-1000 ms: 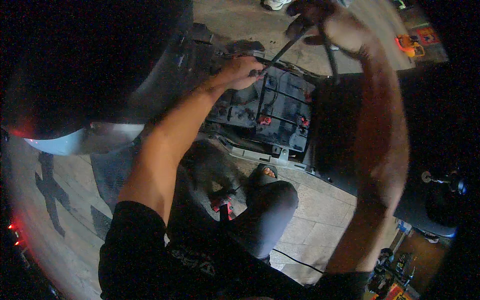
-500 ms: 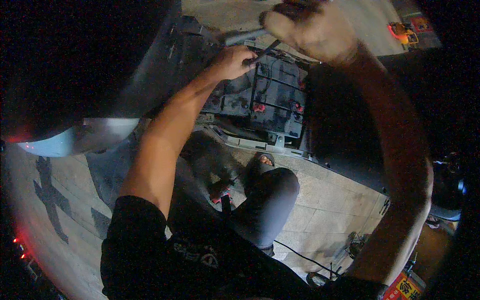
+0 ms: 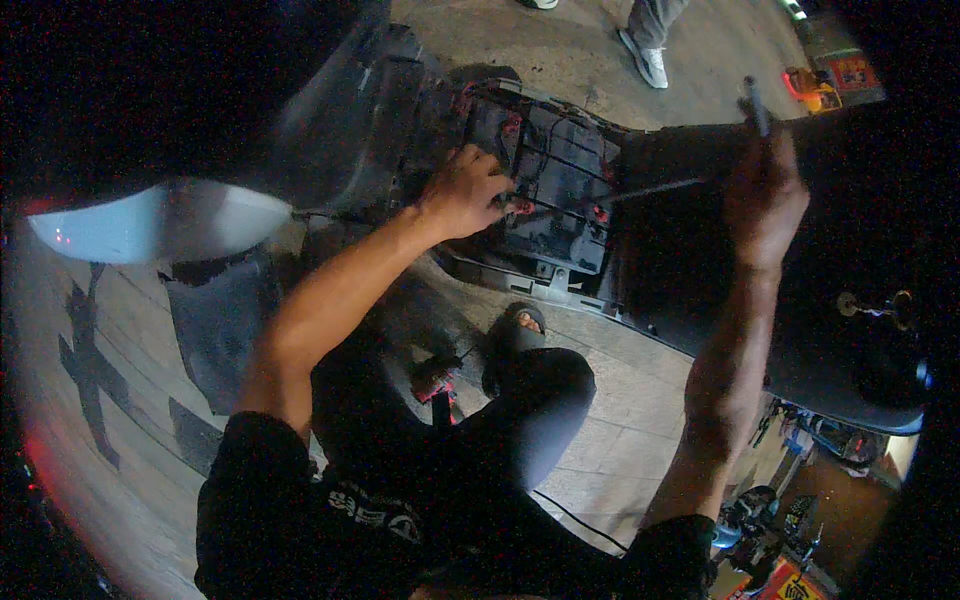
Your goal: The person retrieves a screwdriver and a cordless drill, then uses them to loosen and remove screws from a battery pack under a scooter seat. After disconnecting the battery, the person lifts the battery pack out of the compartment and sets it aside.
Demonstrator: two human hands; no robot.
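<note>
Dark battery blocks with red terminals sit in an open compartment in front of me. My left hand is over their left side, fingers curled beside a red terminal; what its fingertips hold is hidden. To the right, my raised right hand is closed around a slim grey rod-like tool whose end sticks up above the fist. A thin dark strip slants across the blocks between the hands; where its ends attach is blurred.
The compartment's grey edge runs along the near side. Dark body panels flank it, with a pale glossy panel at left. My sandalled foot is on the tiled floor. A bystander's shoe shows beyond; tools lie at lower right.
My right hand has swung right and down from above the compartment, the grey tool with it. My left hand has come nearer, down to the red terminal. A bystander's leg now shows.
</note>
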